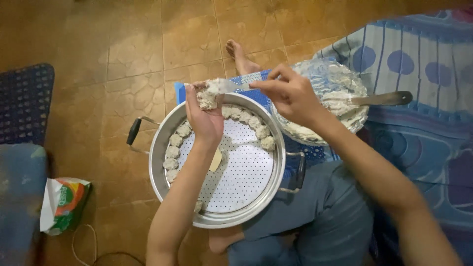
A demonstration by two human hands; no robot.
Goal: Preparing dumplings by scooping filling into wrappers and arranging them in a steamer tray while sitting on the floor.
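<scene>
My left hand [204, 116] hovers above a round steel steamer pan [162, 148] and cups a pale lump of dough [207, 98] in its fingers. My right hand [290, 93] grips a metal spoon [229, 86] whose tip presses against that lump. Several shaped dough pieces [175, 143] line the rim of the perforated white tray [246, 167] inside the pan. A bowl of pale dough mixture [340, 93] sits to the right with a second spoon [389, 98] resting in it.
The pan has black handles [133, 130] left and right. A folded plastic packet [64, 202] and a white cord lie on the tiled floor at left. A patterned blue cloth [419, 64] covers the right side. My bare foot [239, 56] and grey-clad leg [325, 216] border the pan.
</scene>
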